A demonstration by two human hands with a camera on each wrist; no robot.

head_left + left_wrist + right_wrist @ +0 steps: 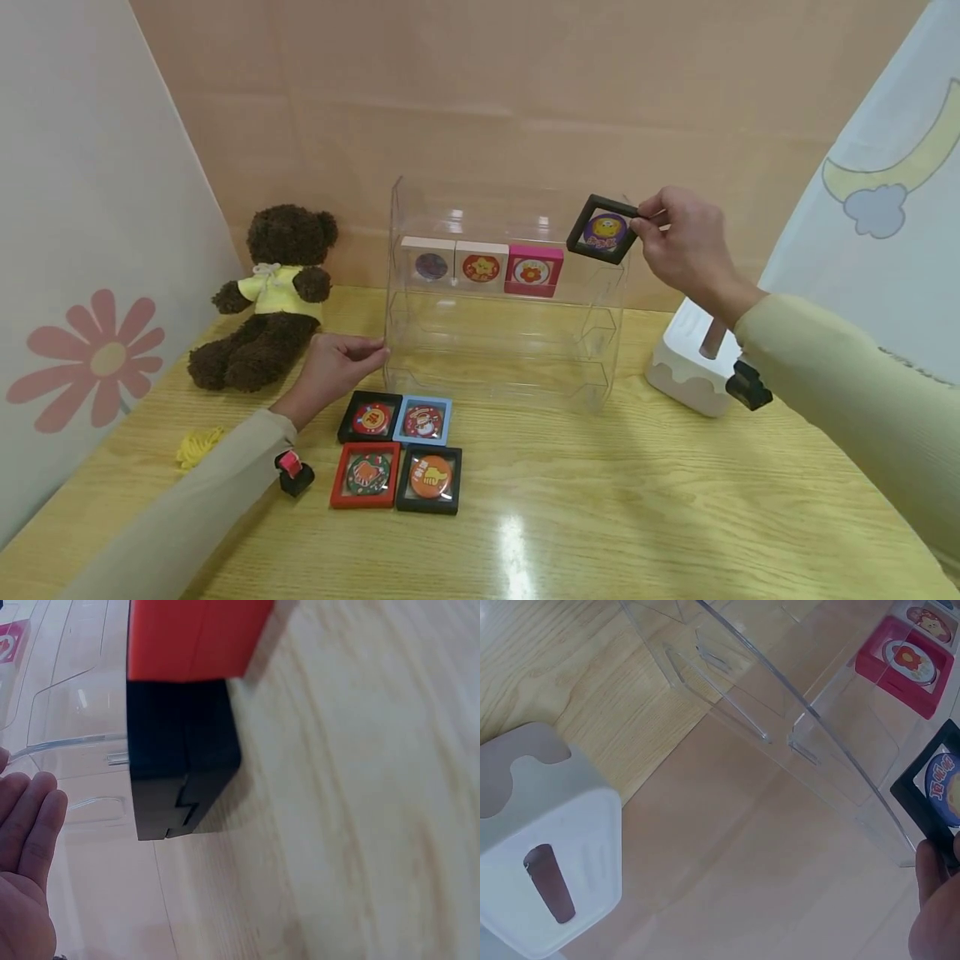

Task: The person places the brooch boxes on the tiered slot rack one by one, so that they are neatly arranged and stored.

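Note:
A clear acrylic display rack (pixel 510 321) with stepped tiers stands on the table. My right hand (pixel 686 242) pinches the right side of a black square frame (pixel 602 228) holding a round purple badge with a yellow figure. This frame is tilted, above the right end of the tier that bears other frames. On that tier, a pink frame (pixel 533 270) and two pale frames (pixel 482 267) stand side by side, to the left of the held one. At the rack's left side edge, my left hand (pixel 330 371) grips with thumb and forefinger; its other fingers (pixel 37 825) lie loosely extended.
Flat on the table before the rack lie a red frame (pixel 365 475), a light blue frame (pixel 423 420) and two black frames (pixel 430 480). A brown teddy bear (pixel 277 292) sits at left, near yellow strands (pixel 199 447). A white tissue box (pixel 686 358) stands at right.

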